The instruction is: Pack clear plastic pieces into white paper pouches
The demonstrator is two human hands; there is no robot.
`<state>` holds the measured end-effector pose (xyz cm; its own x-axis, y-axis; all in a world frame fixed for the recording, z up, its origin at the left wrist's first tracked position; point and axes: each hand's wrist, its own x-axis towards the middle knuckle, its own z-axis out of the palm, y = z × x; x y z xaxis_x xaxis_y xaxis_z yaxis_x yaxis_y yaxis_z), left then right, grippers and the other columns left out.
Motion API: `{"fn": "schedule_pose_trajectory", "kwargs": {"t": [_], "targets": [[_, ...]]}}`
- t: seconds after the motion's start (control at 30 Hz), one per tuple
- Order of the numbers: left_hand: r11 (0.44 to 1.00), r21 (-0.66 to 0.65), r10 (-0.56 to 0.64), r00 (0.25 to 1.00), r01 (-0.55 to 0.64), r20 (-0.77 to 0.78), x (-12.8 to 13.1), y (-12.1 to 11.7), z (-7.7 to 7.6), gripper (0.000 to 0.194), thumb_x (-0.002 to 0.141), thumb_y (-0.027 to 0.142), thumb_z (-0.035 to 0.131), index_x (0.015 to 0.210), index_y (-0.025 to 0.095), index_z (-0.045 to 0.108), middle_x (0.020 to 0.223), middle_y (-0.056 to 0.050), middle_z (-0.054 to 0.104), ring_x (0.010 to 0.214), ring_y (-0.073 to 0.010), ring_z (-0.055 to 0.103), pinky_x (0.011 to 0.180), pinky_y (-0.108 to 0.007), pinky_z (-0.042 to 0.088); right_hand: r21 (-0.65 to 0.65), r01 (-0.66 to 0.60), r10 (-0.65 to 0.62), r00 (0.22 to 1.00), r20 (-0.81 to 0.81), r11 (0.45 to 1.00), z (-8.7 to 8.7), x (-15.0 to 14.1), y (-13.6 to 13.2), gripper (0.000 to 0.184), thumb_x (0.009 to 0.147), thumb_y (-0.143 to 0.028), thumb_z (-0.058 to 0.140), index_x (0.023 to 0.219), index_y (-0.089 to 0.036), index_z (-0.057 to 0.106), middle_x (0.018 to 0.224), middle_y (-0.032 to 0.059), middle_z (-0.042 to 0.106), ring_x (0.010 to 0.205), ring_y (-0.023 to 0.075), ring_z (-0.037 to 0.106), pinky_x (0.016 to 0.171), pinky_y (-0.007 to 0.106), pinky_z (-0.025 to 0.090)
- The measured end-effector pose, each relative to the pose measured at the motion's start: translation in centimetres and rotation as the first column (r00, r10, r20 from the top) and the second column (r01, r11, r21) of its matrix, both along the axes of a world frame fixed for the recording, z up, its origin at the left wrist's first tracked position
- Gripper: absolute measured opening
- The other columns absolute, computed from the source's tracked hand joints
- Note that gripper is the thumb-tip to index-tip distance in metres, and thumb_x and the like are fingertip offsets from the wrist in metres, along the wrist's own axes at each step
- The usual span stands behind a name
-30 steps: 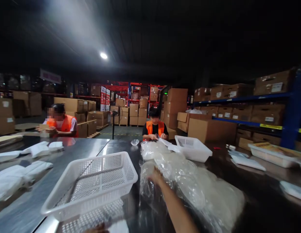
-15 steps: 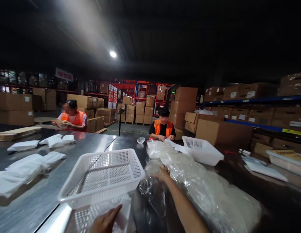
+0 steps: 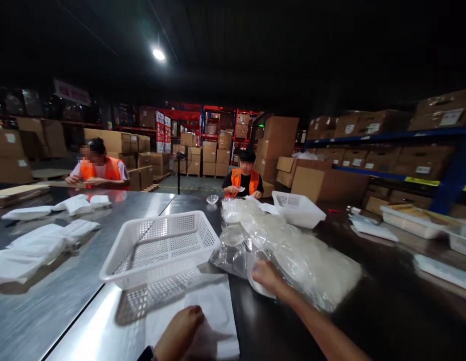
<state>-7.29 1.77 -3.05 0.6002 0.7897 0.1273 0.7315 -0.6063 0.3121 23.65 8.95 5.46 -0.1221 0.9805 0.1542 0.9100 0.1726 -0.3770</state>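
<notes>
Right hand (image 3: 265, 276) pulling at clear bag of plastic lids (image 3: 293, 250), left hand (image 3: 180, 333) flat on white pouch (image 3: 208, 313).
Right fingers curled onto a round lid at the bag's near end; left fingers together, pressing the pouch, holding nothing. White basket (image 3: 161, 245) just beyond the left fingers looks empty, so little seems done. Bare tabletop (image 3: 386, 311) right of bag; near edge close.

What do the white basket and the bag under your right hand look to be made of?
White basket: rigid plastic, matte, going by its moulded perforated mesh walls. Bag under the right hand: thin clear plastic film, glossy and crinkled, contents showing through.
</notes>
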Motion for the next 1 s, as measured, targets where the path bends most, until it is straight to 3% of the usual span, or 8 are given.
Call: {"fn": "schedule_pose_trajectory", "kwargs": {"t": [0.1,0.23,0.33,0.43,0.53,0.67,0.87,1.0], "targets": [[0.998,-0.032,0.055,0.995,-0.058,-0.081,1.2,-1.7,1.5,0.038,0.087,0.003,0.038,0.099,0.020,0.068,0.094,-0.007,0.076,0.086,-0.0229,0.070,0.078,-0.032,0.050,-0.164,-0.087,0.099,0.993,0.067,0.983,0.9,2.0,-5.9,0.009,0.069,-0.011,0.067,0.072,-0.015,0.074,0.066,0.0022,0.070,0.068,0.0169,0.067,0.061,0.022,0.044],[0.996,-0.064,-0.077,0.986,0.068,-0.149,3.0,-3.8,2.5,0.027,0.094,0.010,0.044,0.100,0.019,0.068,0.091,-0.004,0.076,0.083,-0.0187,0.069,0.075,-0.026,0.048,-0.334,-0.102,0.176,0.964,0.201,0.937,1.4,3.2,-10.8,0.009,0.061,-0.012,0.073,0.068,-0.017,0.075,0.062,0.0017,0.069,0.065,0.0181,0.066,0.056,0.022,0.039],[0.988,-0.074,-0.146,0.970,0.134,-0.194,3.7,-4.5,2.5,0.024,0.096,0.012,0.046,0.093,0.017,0.069,0.101,-0.005,0.074,0.093,-0.0189,0.067,0.083,-0.026,0.048,-0.288,-0.022,0.110,0.950,0.293,0.957,1.8,3.4,-12.4,0.004,0.070,-0.015,0.072,0.071,-0.018,0.076,0.073,0.0057,0.073,0.074,0.0213,0.069,0.063,0.024,0.043],[0.989,-0.063,-0.147,0.964,0.136,-0.221,3.7,-4.7,2.3,0.028,0.096,0.008,0.042,0.098,0.015,0.069,0.110,-0.009,0.071,0.102,-0.0223,0.064,0.087,-0.031,0.049,-0.163,0.057,-0.001,0.945,0.327,0.985,2.1,3.1,-13.1,0.015,0.084,-0.018,0.062,0.078,-0.017,0.076,0.084,0.0116,0.075,0.083,0.0256,0.070,0.069,0.029,0.047],[0.994,-0.033,-0.112,0.963,0.107,-0.246,3.6,-4.8,2.2,0.032,0.096,0.006,0.039,0.109,0.013,0.067,0.121,-0.013,0.065,0.107,-0.0253,0.061,0.088,-0.037,0.050,-0.010,0.047,-0.041,0.941,0.335,0.999,1.7,1.9,-13.3,0.027,0.094,-0.017,0.048,0.094,-0.017,0.075,0.094,0.0130,0.074,0.089,0.0254,0.069,0.077,0.033,0.050],[0.997,-0.009,-0.078,0.961,0.079,-0.264,3.7,-5.0,1.9,0.040,0.092,0.000,0.037,0.120,0.012,0.062,0.130,-0.016,0.060,0.104,-0.0247,0.060,0.086,-0.038,0.051,0.119,-0.143,0.095,0.936,0.340,0.982,0.1,0.3,-12.1,0.035,0.097,-0.010,0.040,0.108,-0.018,0.072,0.103,0.0122,0.073,0.104,0.0252,0.066,0.096,0.039,0.049],[0.998,0.009,-0.064,0.960,0.069,-0.274,4.0,-4.6,0.9,0.026,0.092,0.004,0.045,0.103,0.011,0.068,0.121,-0.015,0.061,0.106,-0.0244,0.059,0.084,-0.033,0.051,0.142,-0.490,0.418,0.837,0.353,0.860,-2.2,2.6,-7.1,0.035,0.098,-0.007,0.040,0.104,-0.017,0.072,0.112,0.0112,0.073,0.127,0.0249,0.057,0.113,0.049,0.041],[0.997,0.027,-0.058,0.953,0.070,-0.298,4.0,-4.0,0.4,0.021,0.094,0.009,0.048,0.097,0.011,0.069,0.110,-0.014,0.063,0.101,-0.0248,0.059,0.081,-0.035,0.052,0.098,-0.608,0.547,0.765,0.341,0.788,-3.5,5.7,-4.8,0.030,0.094,-0.004,0.048,0.095,-0.019,0.073,0.113,0.0088,0.074,0.128,0.0229,0.058,0.112,0.048,0.044]]}}
